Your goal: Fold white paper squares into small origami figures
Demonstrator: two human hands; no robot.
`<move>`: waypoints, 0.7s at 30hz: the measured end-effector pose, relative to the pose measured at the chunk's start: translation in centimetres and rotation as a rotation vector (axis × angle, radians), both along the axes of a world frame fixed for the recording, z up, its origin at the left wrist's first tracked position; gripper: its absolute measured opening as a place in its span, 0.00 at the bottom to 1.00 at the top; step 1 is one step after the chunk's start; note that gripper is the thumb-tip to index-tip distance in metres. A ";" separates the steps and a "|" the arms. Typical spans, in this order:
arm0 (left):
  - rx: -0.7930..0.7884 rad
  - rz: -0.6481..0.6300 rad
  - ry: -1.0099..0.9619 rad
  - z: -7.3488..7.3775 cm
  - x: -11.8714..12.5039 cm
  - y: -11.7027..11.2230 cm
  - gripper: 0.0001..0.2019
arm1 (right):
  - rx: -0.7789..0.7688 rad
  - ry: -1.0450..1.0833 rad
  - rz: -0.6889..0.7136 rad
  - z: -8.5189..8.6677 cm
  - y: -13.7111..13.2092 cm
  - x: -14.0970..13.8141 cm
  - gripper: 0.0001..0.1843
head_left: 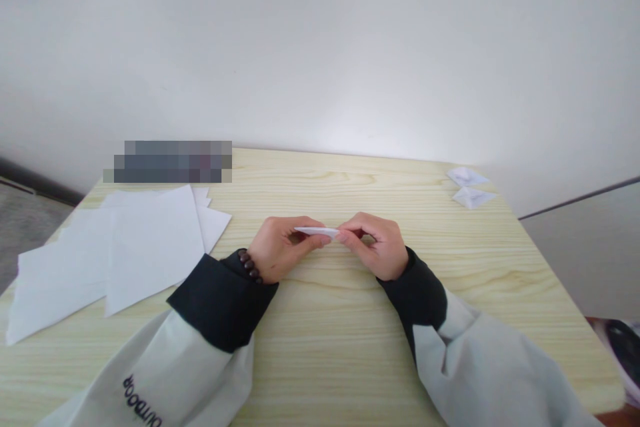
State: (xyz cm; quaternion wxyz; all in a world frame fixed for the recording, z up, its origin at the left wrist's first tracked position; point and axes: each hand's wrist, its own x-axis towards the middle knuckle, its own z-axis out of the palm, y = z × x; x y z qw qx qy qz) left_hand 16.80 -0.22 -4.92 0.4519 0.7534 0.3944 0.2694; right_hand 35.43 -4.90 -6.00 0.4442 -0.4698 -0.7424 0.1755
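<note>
A small piece of folded white paper (315, 231), seen nearly edge-on, is held between my two hands above the middle of the table. My left hand (285, 247) pinches it with the thumb below and the fingers behind. At its right end, my right hand (375, 241) grips the tip between thumb and forefinger. Both hands are closed, and the fingertips of the two are close together. Part of the paper is hidden by my left fingers.
Several loose white paper sheets (155, 240) overlap on the table's left side. Two folded paper shapes (473, 197) lie at the back right. A blurred-out dark object (170, 162) is at the back left. The wooden table (340, 347) meets a white wall (320, 47).
</note>
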 end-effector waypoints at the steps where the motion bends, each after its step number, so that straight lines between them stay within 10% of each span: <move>1: 0.010 0.001 -0.011 0.1 0.0 0.0 0.13 | -0.005 0.000 0.005 0.0 0.0 0.0 0.09; 21: -0.049 -0.114 -0.078 0.3 -0.3 0.0 0.19 | -0.069 0.006 0.105 0.5 -0.3 0.0 0.13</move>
